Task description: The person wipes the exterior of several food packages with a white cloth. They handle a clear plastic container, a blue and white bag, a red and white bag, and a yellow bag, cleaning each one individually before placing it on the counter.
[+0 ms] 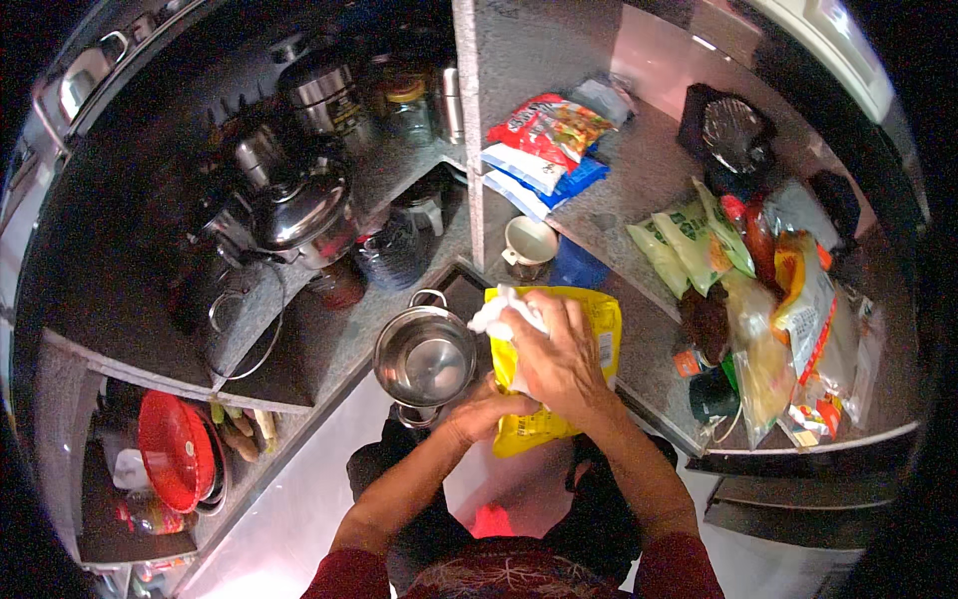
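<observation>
My left hand (486, 411) grips the lower left edge of a yellow packet (605, 327), its thumb lying across the front. My right hand (559, 351) is closed round a crumpled white cloth or tissue (507, 311) and presses over the packet's face. The packet is held upright above my lap, and its middle is hidden behind the right hand. Just left of it, on the shelf corner, sits a steel pot (384, 354) with two loop handles. I cannot tell whether the pot holds anything. Beyond the packet are a white cup (531, 240) and a blue container (579, 265).
Red and blue packets (549, 135) lie on the upper right shelf. Pale green pouches (669, 245) and several plastic bags (763, 339) crowd the right shelf. Steel cookware (299, 215) and jars (407, 110) fill the left shelves. A red basin (178, 449) stands on the lower left shelf.
</observation>
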Demonstrator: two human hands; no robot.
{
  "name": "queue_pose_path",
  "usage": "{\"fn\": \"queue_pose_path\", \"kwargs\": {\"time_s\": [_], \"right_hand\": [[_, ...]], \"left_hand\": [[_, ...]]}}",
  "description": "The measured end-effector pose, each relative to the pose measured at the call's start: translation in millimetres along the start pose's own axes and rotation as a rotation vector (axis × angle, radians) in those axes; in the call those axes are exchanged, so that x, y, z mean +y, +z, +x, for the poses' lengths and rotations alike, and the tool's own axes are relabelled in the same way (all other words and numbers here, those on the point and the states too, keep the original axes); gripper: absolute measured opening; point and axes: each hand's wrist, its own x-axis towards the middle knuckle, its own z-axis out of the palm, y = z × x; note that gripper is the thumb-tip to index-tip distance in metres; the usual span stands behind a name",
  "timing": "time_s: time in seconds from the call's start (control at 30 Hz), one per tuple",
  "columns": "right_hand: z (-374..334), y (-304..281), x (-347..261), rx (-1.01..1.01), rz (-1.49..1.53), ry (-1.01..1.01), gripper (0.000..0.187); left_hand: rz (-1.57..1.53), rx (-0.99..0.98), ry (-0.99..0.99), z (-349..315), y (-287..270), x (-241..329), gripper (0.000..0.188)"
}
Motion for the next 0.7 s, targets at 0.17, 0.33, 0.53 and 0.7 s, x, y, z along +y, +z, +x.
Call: {"fn": "queue_pose_path", "kwargs": {"time_s": [0.17, 0.33, 0.53, 0.7], "right_hand": [[2, 2, 25, 0.108, -0.158, 0.230, 0.031], [-4, 6, 49, 0.290, -0.192, 0.302, 0.037], [-11, 17, 18, 0.233, -0.056, 0.107, 0.042], [-10, 5, -5, 0.097, 0.082, -0.069, 0.042]], "left_hand": [[-0.020, 0.037, 0.075, -11, 22, 22, 0.054], [-0.125, 0.004, 0.194, -8, 17, 24, 0.054], [-0.166, 0.083, 0.205, -8, 12, 23, 0.057], [-0.177, 0.080, 0.254, -10, -3, 24, 0.062]]}}
